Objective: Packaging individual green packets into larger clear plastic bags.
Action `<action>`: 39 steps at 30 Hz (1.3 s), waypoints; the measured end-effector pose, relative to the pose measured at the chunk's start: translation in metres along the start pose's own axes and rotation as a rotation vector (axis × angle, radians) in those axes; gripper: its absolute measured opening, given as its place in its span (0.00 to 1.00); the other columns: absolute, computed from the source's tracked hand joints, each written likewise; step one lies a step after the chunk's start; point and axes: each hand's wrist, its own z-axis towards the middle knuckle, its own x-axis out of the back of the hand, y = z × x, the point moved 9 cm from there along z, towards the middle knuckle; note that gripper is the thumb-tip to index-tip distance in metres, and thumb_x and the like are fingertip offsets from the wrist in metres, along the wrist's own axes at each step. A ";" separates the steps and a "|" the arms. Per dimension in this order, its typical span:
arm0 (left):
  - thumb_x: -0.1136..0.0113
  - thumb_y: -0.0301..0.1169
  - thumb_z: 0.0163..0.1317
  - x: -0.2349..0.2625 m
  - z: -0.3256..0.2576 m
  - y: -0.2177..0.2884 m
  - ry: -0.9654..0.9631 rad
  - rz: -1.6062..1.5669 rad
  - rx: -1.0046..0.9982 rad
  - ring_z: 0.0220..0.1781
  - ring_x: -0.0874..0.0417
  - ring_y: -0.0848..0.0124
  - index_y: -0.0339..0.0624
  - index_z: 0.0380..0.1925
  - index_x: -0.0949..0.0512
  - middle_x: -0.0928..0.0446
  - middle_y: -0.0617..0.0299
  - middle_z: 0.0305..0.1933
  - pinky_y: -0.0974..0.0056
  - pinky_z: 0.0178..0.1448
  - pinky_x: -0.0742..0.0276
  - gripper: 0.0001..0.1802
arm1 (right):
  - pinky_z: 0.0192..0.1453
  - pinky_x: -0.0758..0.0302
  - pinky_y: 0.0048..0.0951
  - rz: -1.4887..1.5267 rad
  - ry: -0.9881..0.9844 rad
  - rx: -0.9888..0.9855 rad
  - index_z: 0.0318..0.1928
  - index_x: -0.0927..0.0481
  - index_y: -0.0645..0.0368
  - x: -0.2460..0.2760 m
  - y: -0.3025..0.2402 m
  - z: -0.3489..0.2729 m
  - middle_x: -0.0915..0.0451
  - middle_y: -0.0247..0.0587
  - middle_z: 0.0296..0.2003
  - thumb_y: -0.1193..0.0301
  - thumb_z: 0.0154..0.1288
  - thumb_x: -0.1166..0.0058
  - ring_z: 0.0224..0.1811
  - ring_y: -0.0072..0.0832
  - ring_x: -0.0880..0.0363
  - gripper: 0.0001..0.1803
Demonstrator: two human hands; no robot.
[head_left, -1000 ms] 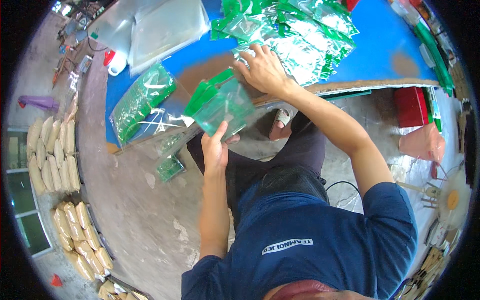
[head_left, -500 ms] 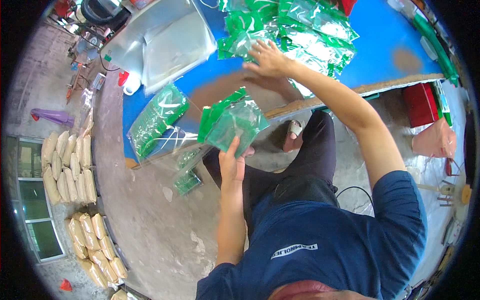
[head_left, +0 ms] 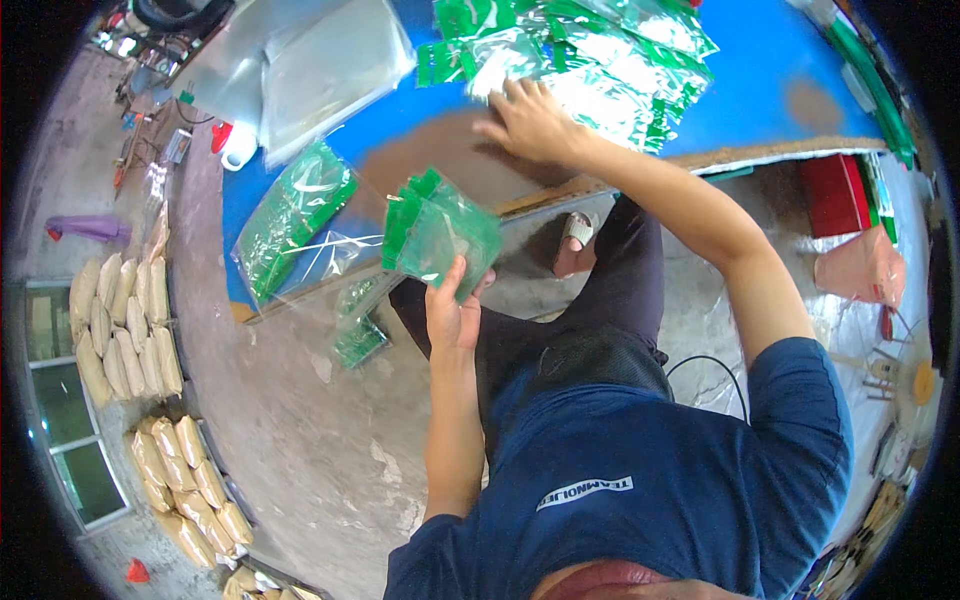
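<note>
My left hand (head_left: 458, 308) grips a small fanned stack of green and clear plastic bags (head_left: 440, 235) in front of the table edge. Over the table, my right hand (head_left: 535, 122) reaches forward with its fingers spread, at the near left side of a loose pile of green and clear plastic bags (head_left: 610, 75). Its fingertips are by the pile's edge; whether they touch a bag I cannot tell. To the left of the held stack, a large clear bag packed with green pouches (head_left: 300, 220) lies at the table's corner.
The blue table (head_left: 760, 100) has a worn brown edge. Large clear plastic sheets (head_left: 335, 75) lie at its far left beside a white bottle (head_left: 238, 148). Filled tan sacks (head_left: 125, 325) are stacked at left. A red box (head_left: 835, 197) and pink bin (head_left: 862, 268) stand at right.
My left hand and its stack have shifted slightly left in view. The right hand stays by the pile, its fingers still spread. The whole scene has shifted a little left and up.
</note>
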 end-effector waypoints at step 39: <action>0.34 0.23 0.62 -0.009 -0.038 -0.035 -0.140 -0.332 0.163 0.62 0.21 0.64 0.41 0.62 0.29 0.21 0.60 0.58 0.55 0.69 0.25 0.27 | 0.57 0.23 0.46 0.350 -0.099 -0.142 0.58 0.27 0.63 0.005 0.021 0.014 0.18 0.57 0.42 0.41 0.43 0.27 0.47 0.53 0.18 0.49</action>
